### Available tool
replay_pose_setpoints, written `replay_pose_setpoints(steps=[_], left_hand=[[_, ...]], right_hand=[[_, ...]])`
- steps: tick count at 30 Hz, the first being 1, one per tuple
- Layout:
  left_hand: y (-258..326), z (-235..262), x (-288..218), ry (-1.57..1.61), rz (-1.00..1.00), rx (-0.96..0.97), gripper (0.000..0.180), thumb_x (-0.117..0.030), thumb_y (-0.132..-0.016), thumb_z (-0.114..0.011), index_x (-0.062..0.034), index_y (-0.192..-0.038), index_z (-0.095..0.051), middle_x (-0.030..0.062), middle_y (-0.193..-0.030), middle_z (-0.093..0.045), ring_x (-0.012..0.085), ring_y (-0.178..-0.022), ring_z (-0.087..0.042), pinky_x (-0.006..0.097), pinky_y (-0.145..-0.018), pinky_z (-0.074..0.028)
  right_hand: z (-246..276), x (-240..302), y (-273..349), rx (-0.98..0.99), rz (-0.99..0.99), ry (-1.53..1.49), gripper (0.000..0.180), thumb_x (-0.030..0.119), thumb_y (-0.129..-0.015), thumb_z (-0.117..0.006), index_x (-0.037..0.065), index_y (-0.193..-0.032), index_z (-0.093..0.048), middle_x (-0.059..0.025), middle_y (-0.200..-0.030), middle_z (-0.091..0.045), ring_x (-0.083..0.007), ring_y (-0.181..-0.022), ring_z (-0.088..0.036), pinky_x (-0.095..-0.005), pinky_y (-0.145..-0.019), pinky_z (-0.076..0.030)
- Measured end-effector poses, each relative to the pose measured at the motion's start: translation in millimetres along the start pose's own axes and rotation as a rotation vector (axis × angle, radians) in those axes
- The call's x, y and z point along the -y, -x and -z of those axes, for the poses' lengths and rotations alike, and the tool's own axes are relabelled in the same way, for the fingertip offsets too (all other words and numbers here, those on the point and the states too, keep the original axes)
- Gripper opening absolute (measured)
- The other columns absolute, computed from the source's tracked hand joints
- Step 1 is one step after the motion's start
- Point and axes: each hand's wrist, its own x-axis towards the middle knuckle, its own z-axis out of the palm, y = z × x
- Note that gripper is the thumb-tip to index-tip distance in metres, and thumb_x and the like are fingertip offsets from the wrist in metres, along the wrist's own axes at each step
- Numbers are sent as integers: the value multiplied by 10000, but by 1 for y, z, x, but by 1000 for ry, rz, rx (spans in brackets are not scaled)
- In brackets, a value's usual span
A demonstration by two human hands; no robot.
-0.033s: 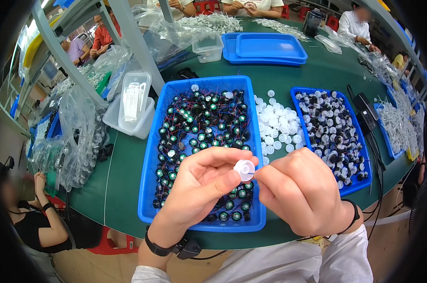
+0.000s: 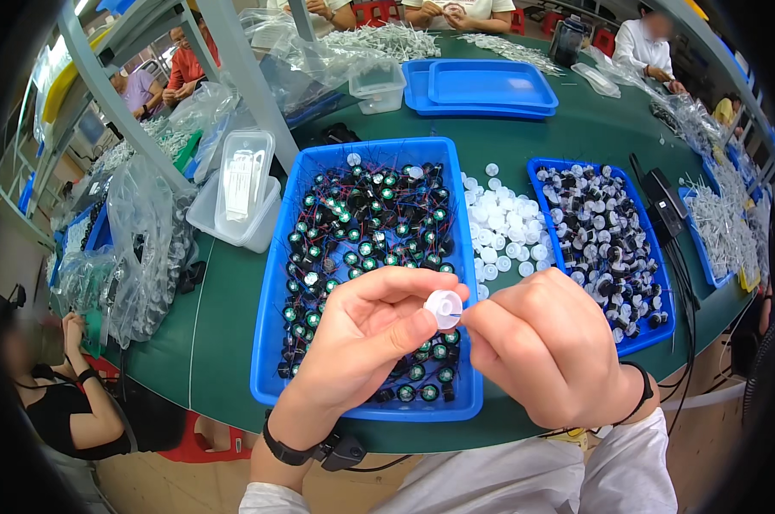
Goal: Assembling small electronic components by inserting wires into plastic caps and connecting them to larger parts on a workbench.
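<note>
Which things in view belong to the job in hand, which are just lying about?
Likely the job's:
White round piece in the left hand, beside the right hand's fingertips
Loose white pieces
Black-and-green parts
White-topped black parts

Probably lying about:
Stacked blue trays
Clear bags

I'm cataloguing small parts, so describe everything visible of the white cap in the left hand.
The white cap is small and round, apparently plastic, with a raised rim around a hollow-looking face tilted toward the camera. A thin dark strand shows at its right side. The left hand pinches it between thumb and fingers above the large blue tray; the right hand is close at its right, contact unclear.
</note>
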Motion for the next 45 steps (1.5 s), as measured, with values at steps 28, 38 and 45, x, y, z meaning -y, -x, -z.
replay_pose_setpoints(steps=[28, 38, 45], left_hand=[[0, -1, -4, 19, 63, -6, 401, -198, -802, -638, 32, -1103, -504, 159, -1046, -585, 215, -987, -570, 337, -886, -441], [0, -1, -5, 37, 75, 0, 413, -206, -797, -644, 34, -1103, -504, 161, -1047, -585, 215, -989, -569, 336, -884, -443], [1, -1, -4, 27, 69, -7, 399, -190, -787, -654, 23, -1094, -513, 155, -1047, -583, 218, -996, -566, 334, -879, -446]], right_hand=[[1, 1, -3, -15, -17, -23, 306, -72, -569, -634, -62, -864, -552, -94, -711, -504, -199, -525, -488, -293, -429, -380], [4, 2, -3, 25, -21, -29, 304, -63, -563, -636, -64, -855, -554, -97, -717, -506, -205, -534, -489, -294, -435, -381], [6, 5, -3, 45, -31, -17, 311, -60, -562, -629, -64, -864, -556, -102, -731, -505, -208, -539, -491, -296, -440, -387]])
